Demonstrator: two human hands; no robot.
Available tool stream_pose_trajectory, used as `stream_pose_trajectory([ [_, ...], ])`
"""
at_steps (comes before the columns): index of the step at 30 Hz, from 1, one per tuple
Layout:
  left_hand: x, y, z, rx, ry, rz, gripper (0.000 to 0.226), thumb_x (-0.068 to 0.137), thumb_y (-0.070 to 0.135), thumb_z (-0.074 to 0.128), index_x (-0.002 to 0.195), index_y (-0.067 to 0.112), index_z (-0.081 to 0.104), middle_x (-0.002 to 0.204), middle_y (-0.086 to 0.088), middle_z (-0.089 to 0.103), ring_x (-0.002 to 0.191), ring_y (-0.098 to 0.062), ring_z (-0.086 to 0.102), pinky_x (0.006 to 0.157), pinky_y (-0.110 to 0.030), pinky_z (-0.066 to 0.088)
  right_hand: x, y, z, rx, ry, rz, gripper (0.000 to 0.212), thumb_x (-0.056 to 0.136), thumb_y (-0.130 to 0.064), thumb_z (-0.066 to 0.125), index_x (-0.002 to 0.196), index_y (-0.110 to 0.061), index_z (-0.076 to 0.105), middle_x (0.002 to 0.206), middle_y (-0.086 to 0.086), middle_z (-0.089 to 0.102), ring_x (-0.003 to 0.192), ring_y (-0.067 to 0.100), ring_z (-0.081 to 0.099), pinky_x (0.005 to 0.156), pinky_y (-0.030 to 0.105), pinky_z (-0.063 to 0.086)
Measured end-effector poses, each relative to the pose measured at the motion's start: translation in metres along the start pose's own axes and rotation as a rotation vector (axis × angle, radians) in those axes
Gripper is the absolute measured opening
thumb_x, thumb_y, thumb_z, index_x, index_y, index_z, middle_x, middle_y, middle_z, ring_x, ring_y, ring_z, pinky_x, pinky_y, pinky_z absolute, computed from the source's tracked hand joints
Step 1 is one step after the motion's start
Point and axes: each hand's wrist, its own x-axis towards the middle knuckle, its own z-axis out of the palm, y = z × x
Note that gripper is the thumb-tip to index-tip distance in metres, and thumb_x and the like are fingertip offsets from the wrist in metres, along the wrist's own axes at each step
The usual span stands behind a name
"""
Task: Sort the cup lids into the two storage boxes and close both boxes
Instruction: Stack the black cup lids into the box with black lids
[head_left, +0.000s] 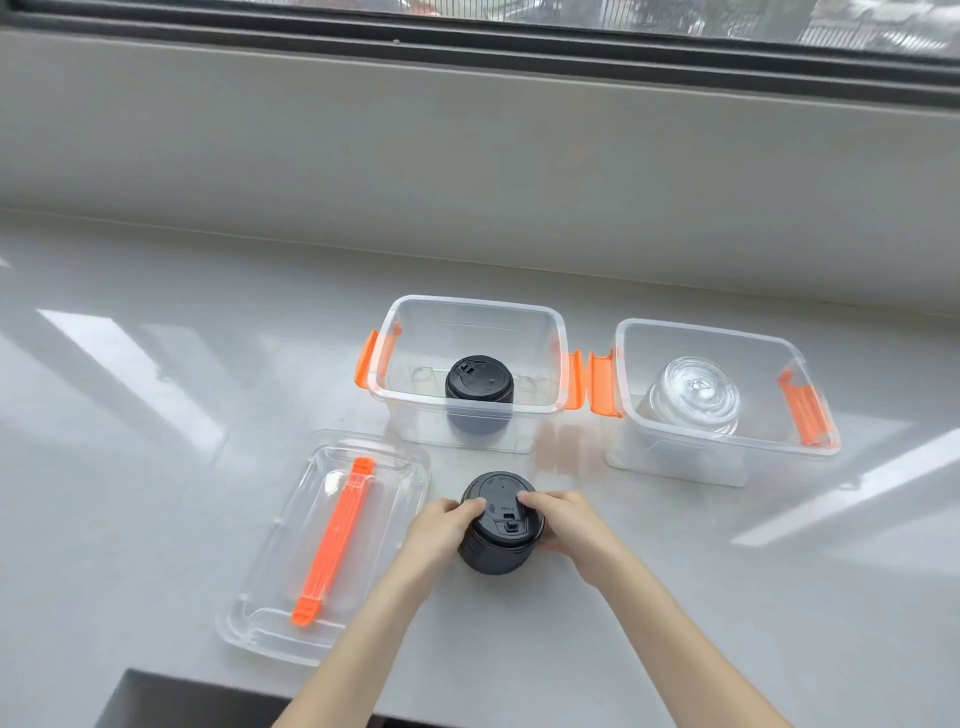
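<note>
Only unreadable embossed marks on black lid stack (501, 525) between hands (511, 525).

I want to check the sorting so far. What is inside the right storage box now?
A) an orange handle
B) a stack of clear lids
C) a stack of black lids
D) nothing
B: the right storage box holds a stack of clear lids, while black lids sit in the left box.
</note>
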Motion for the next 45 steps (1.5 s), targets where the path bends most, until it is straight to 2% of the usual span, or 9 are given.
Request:
stream_pose_trajectory([
  [5,-0.012,0.013,-0.008,-0.058,-0.006,0.069,0.031,0.086,0.035,0.052,0.107,0.013,0.06,0.101,-0.004,0.062,0.093,-0.022,0.056,0.069,-0.029,0.041,-0.023,-0.023,-0.001,-0.01,-0.023,-0.152,0.016,0.086,-0.024,0.058,0.08,-0.015,0.07,0.079,0.002,0.069,0.077,0.015,0.06,0.089,0.038,0.05],
  [11,-0.038,0.06,-0.039,-0.058,-0.026,0.26,0.033,0.085,0.037,0.055,0.105,0.012,0.063,0.095,-0.001,0.065,0.087,-0.02,0.061,0.076,-0.03,0.044,-0.054,-0.076,-0.009,-0.061,0.013,-0.401,0.021,0.082,-0.03,0.064,0.082,-0.011,0.073,0.077,0.0,0.071,0.073,0.011,0.062,0.081,0.036,0.052],
  [21,-0.023,0.145,-0.071,-0.093,0.036,0.539,0.02,0.085,0.034,0.056,0.096,0.019,0.066,0.085,0.007,0.065,0.087,-0.015,0.059,0.076,-0.027,0.046,-0.046,-0.164,-0.005,0.01,0.081,-0.628,0.014,0.084,-0.024,0.062,0.073,-0.02,0.07,0.067,-0.008,0.071,0.07,0.007,0.064,0.081,0.032,0.053],
  [24,-0.006,0.157,-0.072,-0.108,0.012,0.59,0.015,0.086,0.03,0.054,0.078,0.027,0.067,0.079,0.006,0.065,0.084,-0.014,0.056,0.087,-0.035,0.047,-0.03,-0.176,0.0,0.083,0.1,-0.642,0.013,0.086,-0.019,0.06,0.076,-0.019,0.069,0.075,-0.002,0.07,0.074,0.011,0.062,0.088,0.037,0.051],
  [29,0.033,0.165,-0.069,-0.138,0.031,0.533,0.021,0.087,0.026,0.054,0.069,0.026,0.065,0.074,0.005,0.065,0.08,-0.014,0.058,0.095,-0.038,0.047,0.012,-0.179,0.006,0.089,0.18,-0.587,0.012,0.084,-0.023,0.062,0.074,-0.02,0.068,0.082,0.0,0.07,0.083,0.015,0.063,0.097,0.045,0.049],
  [32,0.056,0.163,-0.068,-0.092,0.015,0.443,0.022,0.088,0.027,0.053,0.07,0.02,0.064,0.073,0.0,0.062,0.079,-0.018,0.055,0.086,-0.033,0.047,0.038,-0.172,0.008,0.013,0.2,-0.499,0.022,0.081,-0.033,0.06,0.067,-0.019,0.07,0.081,0.001,0.072,0.083,0.017,0.064,0.096,0.05,0.049],
  [36,0.079,0.158,-0.066,0.018,-0.028,0.323,0.023,0.086,0.03,0.052,0.085,0.01,0.063,0.079,-0.008,0.054,0.071,-0.021,0.048,0.075,-0.032,0.041,0.057,-0.164,0.009,-0.125,0.232,-0.351,0.043,0.08,-0.043,0.055,0.087,-0.003,0.067,0.091,0.01,0.07,0.088,0.026,0.063,0.095,0.052,0.048],
  [39,0.09,0.155,-0.064,0.072,-0.037,0.257,0.02,0.087,0.03,0.05,0.084,0.012,0.056,0.078,-0.008,0.049,0.07,-0.022,0.044,0.073,-0.031,0.04,0.064,-0.163,0.011,-0.218,0.257,-0.315,0.047,0.087,-0.037,0.049,0.097,0.007,0.06,0.084,0.007,0.058,0.078,0.021,0.051,0.092,0.049,0.047],
  [45,0.106,0.148,-0.063,0.177,-0.051,0.18,0.024,0.084,0.038,0.049,0.086,0.015,0.055,0.086,-0.007,0.054,0.075,-0.022,0.05,0.065,-0.027,0.039,0.076,-0.161,0.013,-0.337,0.275,-0.268,0.04,0.09,-0.034,0.046,0.094,0.002,0.061,0.082,0.008,0.058,0.077,0.025,0.05,0.072,0.034,0.041],
])
